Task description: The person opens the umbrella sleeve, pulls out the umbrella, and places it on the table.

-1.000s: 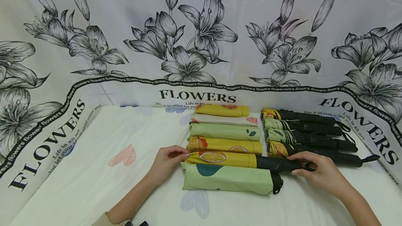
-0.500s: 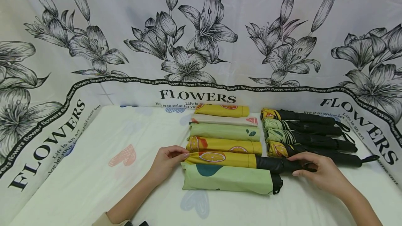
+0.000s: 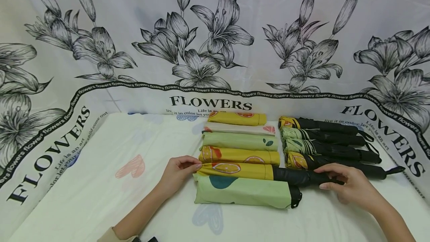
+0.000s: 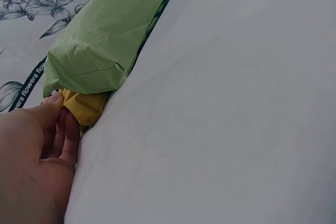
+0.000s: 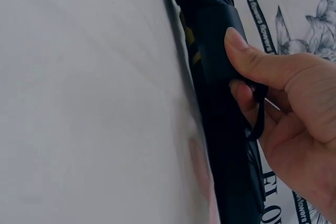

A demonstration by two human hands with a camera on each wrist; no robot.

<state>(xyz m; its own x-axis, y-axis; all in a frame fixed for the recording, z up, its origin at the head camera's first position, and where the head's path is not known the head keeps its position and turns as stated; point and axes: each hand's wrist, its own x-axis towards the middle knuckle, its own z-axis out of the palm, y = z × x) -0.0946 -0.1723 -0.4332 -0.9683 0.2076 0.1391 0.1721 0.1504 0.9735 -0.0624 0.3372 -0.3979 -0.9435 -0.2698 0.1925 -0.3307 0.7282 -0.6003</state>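
In the head view my left hand (image 3: 178, 174) pinches the closed left end of a yellow umbrella cover (image 3: 250, 171) printed with orange slices. A folded black umbrella (image 3: 293, 177) sticks out of the cover's right end. My right hand (image 3: 351, 186) grips the umbrella's handle end between thumb and fingers. In the right wrist view a dark wrist strap loop (image 5: 259, 114) hangs by those fingers. Nearest to me lies a green cover (image 3: 245, 194) with a black umbrella end and strap (image 3: 296, 196) showing at its right. The rest of the black umbrella is hidden inside the yellow cover.
Beyond the hands lie several flat covers in a column: yellow (image 3: 238, 157), green (image 3: 235, 141), pale pink (image 3: 235, 128) and another yellow one (image 3: 235, 118). To their right rest several folded black umbrellas (image 3: 336, 137). A flower-printed curtain (image 3: 215, 66) hangs behind the white bedsheet (image 3: 100, 182).
My right hand has moved slightly right, and a little more of the black umbrella shows outside the yellow cover. My left hand stays at the cover's end.
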